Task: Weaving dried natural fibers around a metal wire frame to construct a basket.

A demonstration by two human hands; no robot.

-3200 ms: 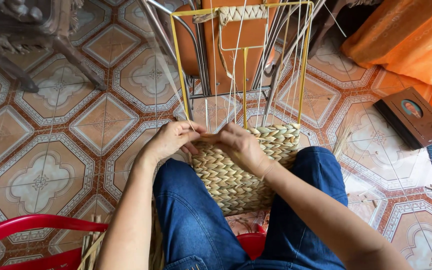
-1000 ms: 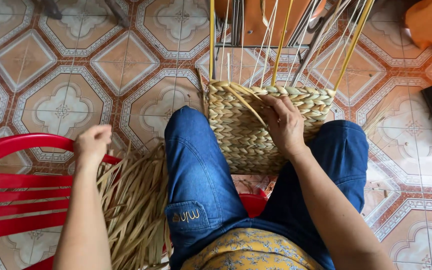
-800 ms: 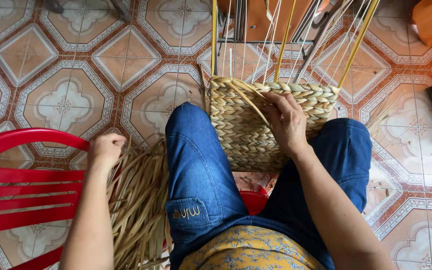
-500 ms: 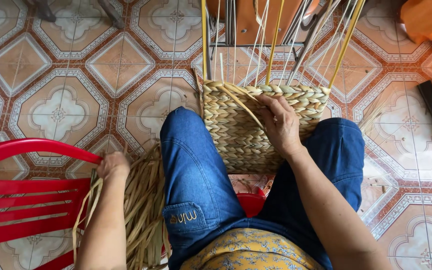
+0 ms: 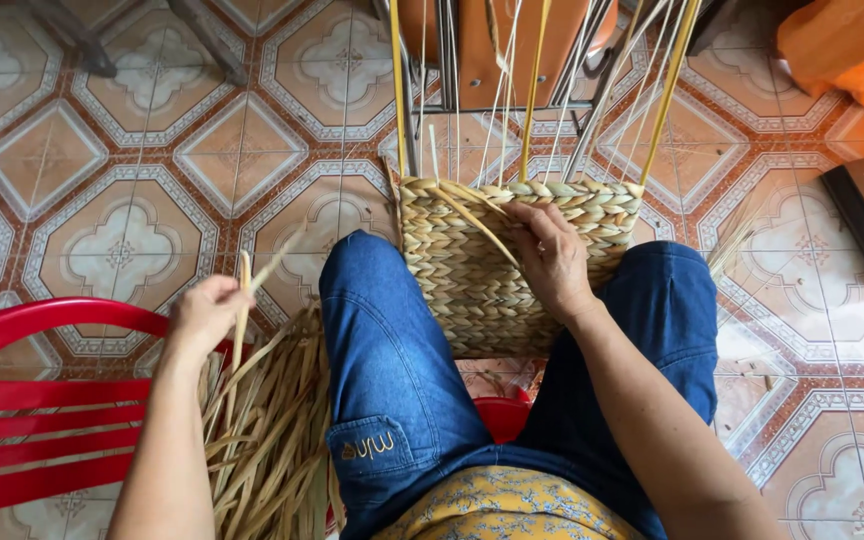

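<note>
Left hand (image 5: 207, 315) lifted from the loose straw bundle (image 5: 267, 430) at lower left, now closed on a single strand (image 5: 242, 310) drawn up clear of the pile; half a second earlier was still buried among the stalks beside the red chair (image 5: 32, 400). Right hand (image 5: 552, 255) unchanged at centre frame, fingers pressed on the rim of the half-woven basket (image 5: 472, 290) clamped between the knees, pinning a loose weaver end. Judged: fresh strand picked, ready for joining into the top row.
</note>
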